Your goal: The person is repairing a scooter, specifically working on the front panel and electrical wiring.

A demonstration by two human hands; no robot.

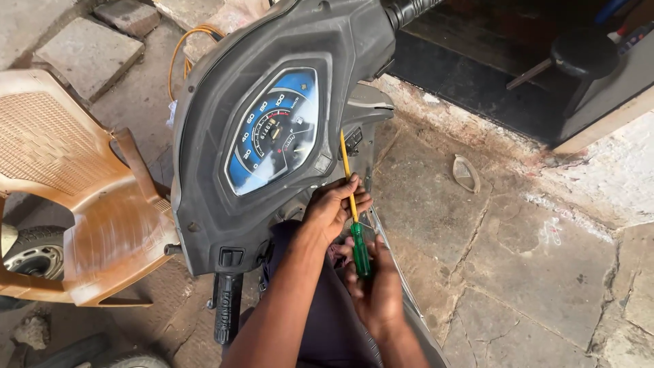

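While a brown plastic chair (pixel 82 197) stands off to the left, the scooter's handlebar cover (pixel 272 123) tilts its blue speedometer up. Below it the left hand (pixel 332 208) pinches the screwdriver's yellow shaft (pixel 347 174), seemingly steadying it, and the right hand (pixel 376 289) clenches the green handle (pixel 360 249) to drive it.

Single head view, steeply downward, close above scooter dashboard (pixel 272 129).
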